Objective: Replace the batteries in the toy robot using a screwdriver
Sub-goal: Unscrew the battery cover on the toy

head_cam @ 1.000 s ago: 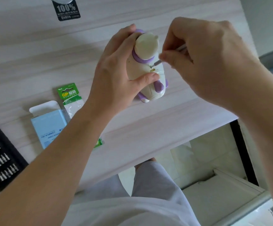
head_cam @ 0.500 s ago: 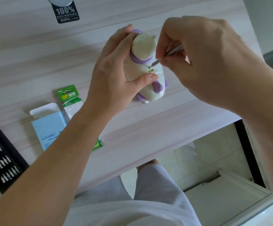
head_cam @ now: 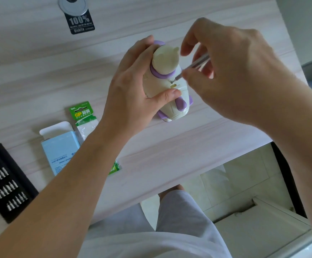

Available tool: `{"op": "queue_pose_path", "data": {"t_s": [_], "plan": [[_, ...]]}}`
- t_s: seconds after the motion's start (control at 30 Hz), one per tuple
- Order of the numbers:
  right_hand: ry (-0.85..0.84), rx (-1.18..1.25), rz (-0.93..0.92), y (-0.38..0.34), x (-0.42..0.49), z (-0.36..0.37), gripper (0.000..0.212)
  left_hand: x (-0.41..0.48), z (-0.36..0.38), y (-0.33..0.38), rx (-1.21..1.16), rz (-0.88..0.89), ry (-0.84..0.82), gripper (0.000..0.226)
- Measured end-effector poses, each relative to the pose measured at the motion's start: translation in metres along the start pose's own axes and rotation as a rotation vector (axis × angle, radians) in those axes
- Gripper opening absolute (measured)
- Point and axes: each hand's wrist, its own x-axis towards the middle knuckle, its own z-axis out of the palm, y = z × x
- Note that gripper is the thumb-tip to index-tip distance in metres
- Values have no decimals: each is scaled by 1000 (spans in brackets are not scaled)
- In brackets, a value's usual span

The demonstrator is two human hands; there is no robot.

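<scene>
While my left hand (head_cam: pixel 132 94) grips the light, slick-looking toy robot (head_cam: pixel 167 84) mid-body, my right hand (head_cam: pixel 231 77) pinches the thin screwdriver (head_cam: pixel 194 65).

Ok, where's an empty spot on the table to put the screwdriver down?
Bare wood lies between the black tag and the battery pack, and along the near table edge, this side of the toy robot. The left side is crowded: blue box, bit case.
</scene>
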Motion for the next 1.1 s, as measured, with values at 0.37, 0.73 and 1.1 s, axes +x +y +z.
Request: {"op": "queue_pose_path", "data": {"t_s": [0.37, 0.73, 1.1], "plan": [[2, 17, -3, 0, -3, 1, 17, 0, 1, 1, -5, 18, 7, 71], [18, -30, 6, -4, -5, 4, 12, 1, 1, 1, -10, 6, 1, 72], [54, 35, 31, 1, -3, 8, 12, 0, 0, 0, -6, -3, 5, 74]]}}
